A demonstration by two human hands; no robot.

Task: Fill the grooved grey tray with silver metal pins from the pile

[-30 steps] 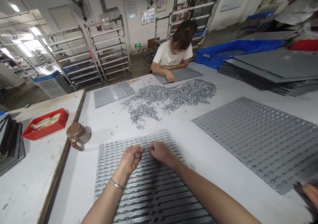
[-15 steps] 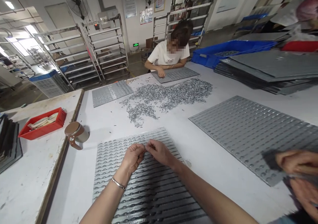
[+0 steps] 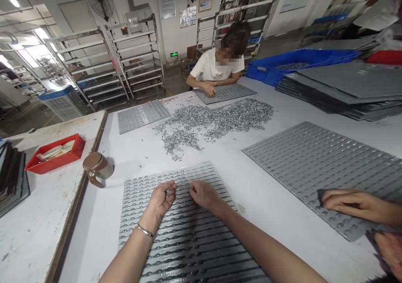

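Note:
A grey ribbed tray [image 3: 138, 191] with rows of small metal parts lies in front of me. My left hand [image 3: 160, 200] rests on it, fingers curled around a small clutch of silver metal pieces. My right hand [image 3: 204, 194] is just to its right, fingertips pinched down onto the tray's far rows; what it pinches is too small to make out. A big loose heap of silver metal pieces [image 3: 216, 117] is spread on the white table [image 3: 260, 195] beyond the tray.
A brown-lidded mug [image 3: 96, 168] stands left of the tray. A second grey tray [image 3: 314, 157] lies at right, with another person's hand [image 3: 348, 203] on its near edge. A seated person [image 3: 220, 65] works at a far tray. A red bin [image 3: 55, 153], tray stacks and blue crates are around.
My hands have drawn slightly apart and lowered onto the tray. The other person's hand at right has come to rest flat on the second tray's near edge.

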